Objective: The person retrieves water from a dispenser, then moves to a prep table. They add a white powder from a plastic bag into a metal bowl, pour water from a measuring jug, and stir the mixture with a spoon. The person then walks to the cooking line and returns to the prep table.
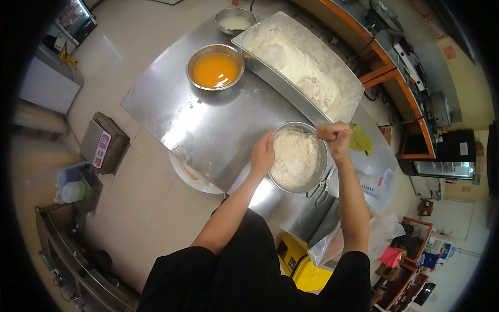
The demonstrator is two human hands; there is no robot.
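Observation:
A round metal bowl (323, 174) full of pale flour (295, 158) stands on the steel table in front of me. My left hand (263, 154) grips its left rim, thumb near the edge. At the bowl's upper right, my right hand (336, 138) is closed in a fist around the handle of a utensil. The utensil's working end seems to dip into the flour at the far side; its kind cannot be made out. Beyond the bowl lies a long metal bin (275, 76) heaped with more flour. Scissors (323, 188) rest just right of the bowl.
A metal bowl of orange liquid (215, 71) stands at the table's far left, with a smaller bowl of whitish liquid (235, 22) behind it. A green cloth (359, 139) and a clear plastic jug (382, 186) are on the right. A scale (104, 143) stands left of the steel table (171, 112).

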